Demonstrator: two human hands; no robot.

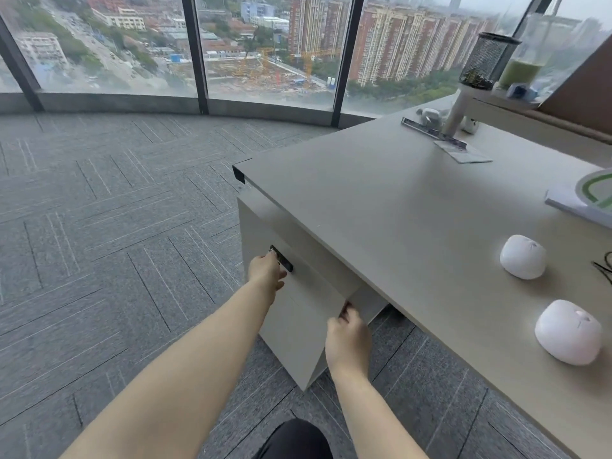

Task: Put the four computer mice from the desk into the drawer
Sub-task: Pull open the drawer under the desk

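Two white computer mice lie on the beige desk (381,200) at the right: one mouse (522,256) farther back, a second mouse (567,332) nearer me. Below the desk's left edge stands a beige drawer cabinet (298,332). My left hand (266,271) grips the black recessed handle (281,259) on the drawer front. My right hand (347,332) holds the right edge of that same front panel, fingers curled round it. The inside of the drawer is hidden.
At the desk's far end stand a black mesh pen cup (486,61), a jar of green liquid (521,69), a white post (458,109) and small white items. A white-and-green object (592,197) sits at the right edge. Grey carpet (116,243) lies left of the cabinet.
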